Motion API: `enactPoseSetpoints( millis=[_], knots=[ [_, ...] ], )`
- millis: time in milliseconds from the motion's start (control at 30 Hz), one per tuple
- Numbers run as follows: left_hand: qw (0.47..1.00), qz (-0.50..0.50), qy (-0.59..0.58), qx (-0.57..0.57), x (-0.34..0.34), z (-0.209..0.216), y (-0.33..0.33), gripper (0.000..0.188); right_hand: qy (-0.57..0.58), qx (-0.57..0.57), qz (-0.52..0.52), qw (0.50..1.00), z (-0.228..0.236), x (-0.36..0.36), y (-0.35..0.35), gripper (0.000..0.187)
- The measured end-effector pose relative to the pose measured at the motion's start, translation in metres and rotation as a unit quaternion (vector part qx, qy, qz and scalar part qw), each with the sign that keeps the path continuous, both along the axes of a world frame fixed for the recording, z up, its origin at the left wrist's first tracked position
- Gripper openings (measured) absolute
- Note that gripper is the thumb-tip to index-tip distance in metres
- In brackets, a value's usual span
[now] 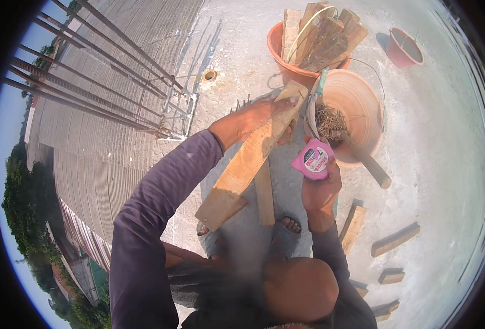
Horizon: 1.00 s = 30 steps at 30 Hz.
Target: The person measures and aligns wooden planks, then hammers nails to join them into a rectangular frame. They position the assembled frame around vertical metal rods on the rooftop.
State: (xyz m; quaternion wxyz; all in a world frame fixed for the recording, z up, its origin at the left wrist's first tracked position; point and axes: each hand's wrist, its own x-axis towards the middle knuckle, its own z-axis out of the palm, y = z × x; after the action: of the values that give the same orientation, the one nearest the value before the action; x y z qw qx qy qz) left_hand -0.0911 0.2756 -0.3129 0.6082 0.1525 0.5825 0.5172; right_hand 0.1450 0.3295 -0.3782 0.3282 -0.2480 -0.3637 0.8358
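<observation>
A flat wooden board (241, 171) slants in front of me, its near end low above my feet. My left hand (256, 116) grips it near the far end, thumb on the upper face and fingers partly hidden beneath. In my right hand (321, 192) is a pink tape measure (314, 159), held just right of the board; no drawn-out blade is plain to see. Beyond it, a peach bucket (367, 90) contains a heap of nails (330, 122). A wooden tool handle (369, 163) leans out over its near rim. Something with a teal grip (322, 82) rests at the bucket's left rim.
An orange tub (276, 45) full of wood offcuts (322, 41) stands behind the bucket. Farther right is a small pink bucket (404, 52). Short wood pieces (396, 239) lie on the concrete at right, another (264, 194) between my feet. Steel rebars (108, 74) jut up at left.
</observation>
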Motion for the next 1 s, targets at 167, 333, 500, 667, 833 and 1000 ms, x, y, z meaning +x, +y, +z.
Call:
enactPoseSetpoints(
  millis=[167, 333, 500, 667, 833, 1000],
  knots=[
    [0.998, -0.012, 0.044, -0.031, 0.010, 0.010, 0.005, 0.062, -0.053, 0.032, -0.047, 0.997, -0.001, -0.018, -0.005, 0.059],
    [0.999, -0.015, 0.029, -0.042, 0.009, 0.009, 0.007, 0.062, -0.136, 0.190, -0.154, 0.960, 0.002, -0.040, -0.006, 0.056],
    [0.998, -0.008, 0.039, -0.039, 0.007, 0.006, 0.004, 0.061, -0.171, 0.215, -0.140, 0.951, -0.007, -0.041, -0.010, 0.067],
    [0.998, -0.017, 0.045, -0.040, 0.006, 0.003, 0.009, 0.063, -0.164, 0.406, -0.051, 0.898, -0.010, -0.021, 0.003, 0.098],
    [0.999, -0.019, 0.042, -0.019, 0.000, -0.006, 0.006, 0.067, -0.201, 0.557, 0.010, 0.806, 0.007, -0.015, 0.019, 0.111],
    [0.996, 0.011, 0.081, 0.021, -0.003, -0.016, 0.002, 0.077, -0.210, 0.632, 0.067, 0.743, 0.024, -0.020, 0.026, 0.113]
  ],
)
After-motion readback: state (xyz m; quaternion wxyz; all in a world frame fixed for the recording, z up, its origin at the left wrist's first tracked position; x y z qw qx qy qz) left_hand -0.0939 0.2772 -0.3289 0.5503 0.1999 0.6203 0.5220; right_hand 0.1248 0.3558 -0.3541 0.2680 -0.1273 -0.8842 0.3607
